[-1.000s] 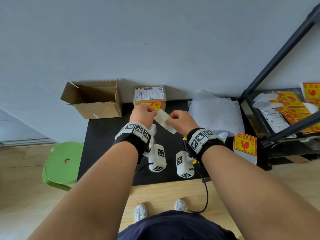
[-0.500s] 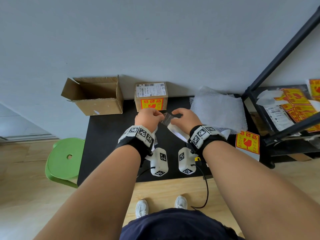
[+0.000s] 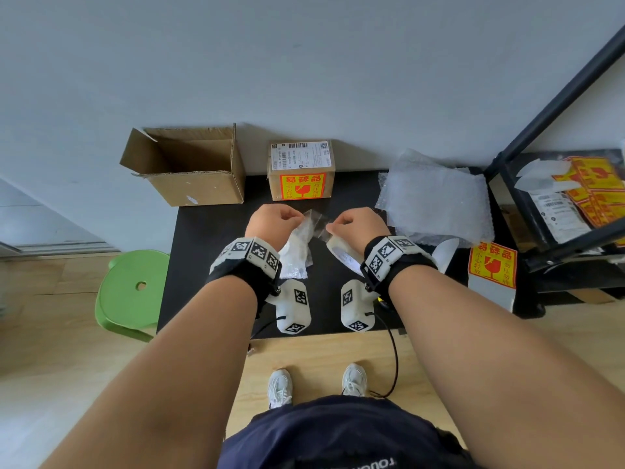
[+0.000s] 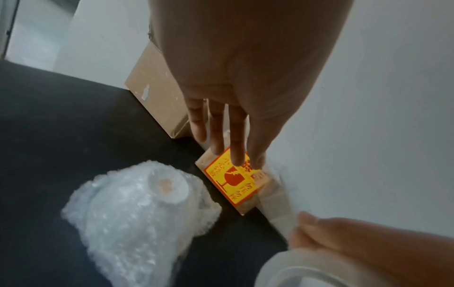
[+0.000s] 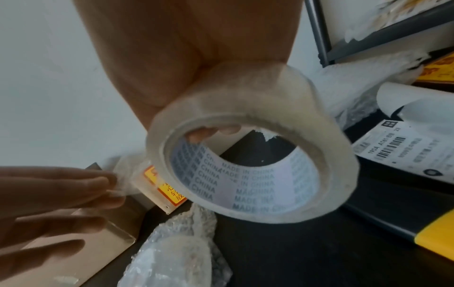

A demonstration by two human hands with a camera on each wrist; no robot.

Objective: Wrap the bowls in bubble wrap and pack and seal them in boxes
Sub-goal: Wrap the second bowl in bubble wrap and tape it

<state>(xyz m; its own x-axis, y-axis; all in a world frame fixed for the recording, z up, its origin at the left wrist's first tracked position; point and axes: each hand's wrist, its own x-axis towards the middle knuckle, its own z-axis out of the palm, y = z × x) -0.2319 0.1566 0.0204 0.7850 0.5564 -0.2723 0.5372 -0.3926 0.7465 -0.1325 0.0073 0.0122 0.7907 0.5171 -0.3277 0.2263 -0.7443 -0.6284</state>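
Black table (image 3: 209,265) carries open box (image 3: 189,177), sealed box (image 3: 302,170), bubble-wrap sheets (image 3: 436,204), wrapped bowl (image 4: 137,213).

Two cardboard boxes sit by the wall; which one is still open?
The larger plain box on the left: its flaps stand up. The smaller box beside it is closed, with a shipping label on top and a yellow fragile sticker on its front.

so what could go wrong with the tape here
1. The strip stretched between the left hand and right hand is loose and clear; it could fold and stick to itself.
2. The wrapped bowl lies unheld below, so the bubble wrap may open before it is taped.
3. The roll hangs from the right hand's fingers and might slip.
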